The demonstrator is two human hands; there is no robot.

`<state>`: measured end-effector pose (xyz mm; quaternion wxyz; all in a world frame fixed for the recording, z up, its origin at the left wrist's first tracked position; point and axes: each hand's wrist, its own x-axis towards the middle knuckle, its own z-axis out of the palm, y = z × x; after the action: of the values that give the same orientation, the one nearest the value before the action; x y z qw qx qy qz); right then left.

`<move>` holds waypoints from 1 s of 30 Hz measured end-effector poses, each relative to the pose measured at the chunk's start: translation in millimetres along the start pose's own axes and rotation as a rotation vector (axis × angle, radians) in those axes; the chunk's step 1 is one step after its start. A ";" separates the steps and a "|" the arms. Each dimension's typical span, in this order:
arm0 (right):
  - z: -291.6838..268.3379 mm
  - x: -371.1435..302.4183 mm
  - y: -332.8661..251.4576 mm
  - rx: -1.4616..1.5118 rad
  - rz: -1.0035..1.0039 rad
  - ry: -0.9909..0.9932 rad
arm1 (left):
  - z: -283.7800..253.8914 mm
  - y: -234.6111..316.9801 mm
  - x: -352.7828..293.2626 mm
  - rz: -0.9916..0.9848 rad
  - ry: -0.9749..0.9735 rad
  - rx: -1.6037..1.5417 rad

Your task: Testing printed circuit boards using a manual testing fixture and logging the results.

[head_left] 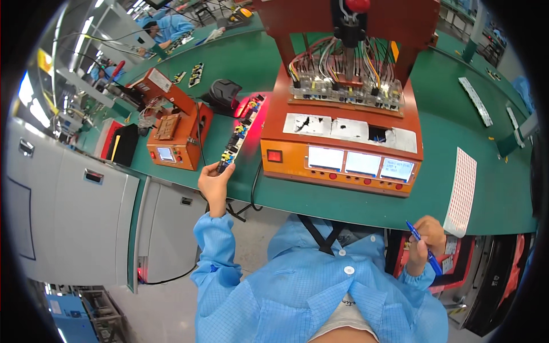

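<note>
My left hand [215, 182] pinches the near end of a long, narrow circuit board [242, 132] crowded with components. The board slants away from me over the green bench, its far end in the red light of a black barcode scanner [223, 96]. In my right hand [428, 237] is a blue pen [423, 247], held near the bench's front edge. Between my hands stands an orange test fixture [343, 151] with small lit screens, and a clear wired plate [349, 91] hangs above its bed. A sheet of small labels [461, 191] lies beyond my right hand.
A smaller orange tester [174, 134] stands at the left, beside a black bin [127, 146]. More circuit boards lie at the back left [196, 74] and far right [476, 102]. A red-rimmed tray [457, 268] sits below the bench edge. A person in blue [171, 28] works farther off.
</note>
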<state>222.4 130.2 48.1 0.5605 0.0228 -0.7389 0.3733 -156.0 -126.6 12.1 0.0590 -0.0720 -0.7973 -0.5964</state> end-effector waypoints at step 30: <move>-4.6 -20.7 13.0 -0.039 0.032 0.169 | 38.0 9.4 44.4 0.011 -0.064 0.323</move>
<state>228.0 134.3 24.2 0.6152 -0.0316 -0.6962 0.3686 -198.2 -85.6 18.3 0.0477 -0.0849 -0.8839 -0.4575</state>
